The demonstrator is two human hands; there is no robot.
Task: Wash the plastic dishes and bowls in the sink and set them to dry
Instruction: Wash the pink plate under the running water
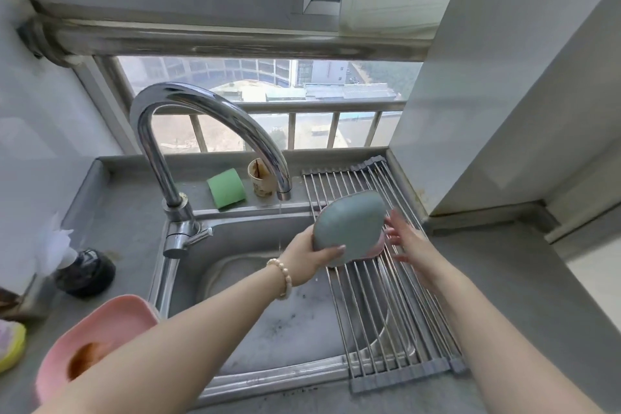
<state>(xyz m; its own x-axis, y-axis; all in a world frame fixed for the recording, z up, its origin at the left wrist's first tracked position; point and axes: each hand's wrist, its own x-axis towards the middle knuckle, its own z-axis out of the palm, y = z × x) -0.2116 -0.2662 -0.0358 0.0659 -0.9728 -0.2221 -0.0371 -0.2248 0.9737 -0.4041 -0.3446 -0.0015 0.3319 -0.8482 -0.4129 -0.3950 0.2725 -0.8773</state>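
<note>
My left hand (311, 257) grips the lower edge of a grey-green plastic dish (349, 228), held tilted with its underside toward me over the roll-up metal drying rack (386, 296). A pink dish (378, 249) peeks out from behind it on the rack. My right hand (403, 239) hovers just right of the dishes, fingers spread and straight, holding nothing. Another pink dish (97, 329) with brown residue sits on the counter at the lower left, partly behind my left forearm. A thin stream of water runs from the chrome faucet (208, 131) into the steel sink (268, 312).
A green sponge (225, 189) and a stained paper cup (260, 182) stand on the ledge behind the sink. A dark round object (85, 274) and a yellow sponge (11, 344) lie on the left counter. A white wall column (504, 111) rises at right.
</note>
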